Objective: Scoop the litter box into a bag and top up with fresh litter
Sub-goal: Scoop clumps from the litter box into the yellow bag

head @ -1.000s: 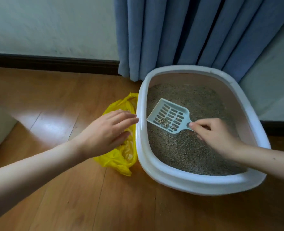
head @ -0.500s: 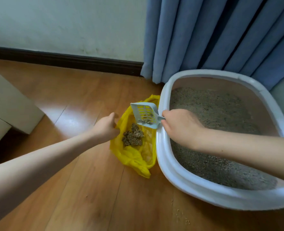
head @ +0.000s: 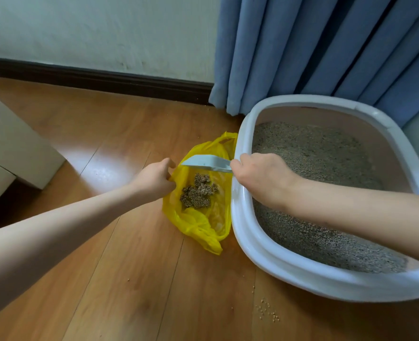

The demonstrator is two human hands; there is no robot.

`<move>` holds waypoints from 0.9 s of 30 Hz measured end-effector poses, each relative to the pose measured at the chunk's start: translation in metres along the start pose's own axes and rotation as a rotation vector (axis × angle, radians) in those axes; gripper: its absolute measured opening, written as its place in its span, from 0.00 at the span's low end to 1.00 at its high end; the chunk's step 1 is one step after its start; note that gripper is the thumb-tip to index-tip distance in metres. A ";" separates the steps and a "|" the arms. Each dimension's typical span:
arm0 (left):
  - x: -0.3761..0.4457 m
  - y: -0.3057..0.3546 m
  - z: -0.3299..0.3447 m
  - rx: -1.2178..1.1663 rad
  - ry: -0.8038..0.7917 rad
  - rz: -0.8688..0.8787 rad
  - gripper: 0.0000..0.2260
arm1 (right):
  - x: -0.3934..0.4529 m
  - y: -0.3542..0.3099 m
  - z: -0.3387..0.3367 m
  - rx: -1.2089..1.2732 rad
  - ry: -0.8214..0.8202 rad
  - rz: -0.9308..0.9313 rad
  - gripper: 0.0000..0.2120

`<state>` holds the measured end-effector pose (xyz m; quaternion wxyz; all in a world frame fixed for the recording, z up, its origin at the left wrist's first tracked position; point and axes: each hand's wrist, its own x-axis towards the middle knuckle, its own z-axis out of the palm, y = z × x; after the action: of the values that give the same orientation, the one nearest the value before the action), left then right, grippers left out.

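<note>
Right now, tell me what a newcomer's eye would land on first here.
The yellow plastic bag on the wooden floor, with clumps of soiled litter inside. The left hand holds its edge open while the right hand tips a pale litter scoop over it. Right of the bag sits the white litter box, before blue curtains.
</note>
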<state>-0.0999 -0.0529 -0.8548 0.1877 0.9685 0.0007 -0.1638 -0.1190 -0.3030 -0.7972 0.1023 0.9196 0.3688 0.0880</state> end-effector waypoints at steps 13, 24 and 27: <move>-0.025 0.067 -0.009 0.212 0.244 0.586 0.26 | -0.103 0.146 -0.010 0.680 -0.162 0.920 0.19; -0.022 0.101 0.018 0.393 0.133 0.757 0.35 | -0.143 0.202 0.018 0.160 -0.633 0.905 0.11; -0.018 0.109 0.020 0.491 0.136 0.789 0.36 | -0.125 0.211 0.025 0.092 -0.758 0.876 0.09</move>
<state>-0.1166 -0.1600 -0.8267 0.0004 0.9191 -0.3939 -0.0116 -0.0632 -0.5424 -0.7783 0.1410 0.9573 -0.1051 -0.2295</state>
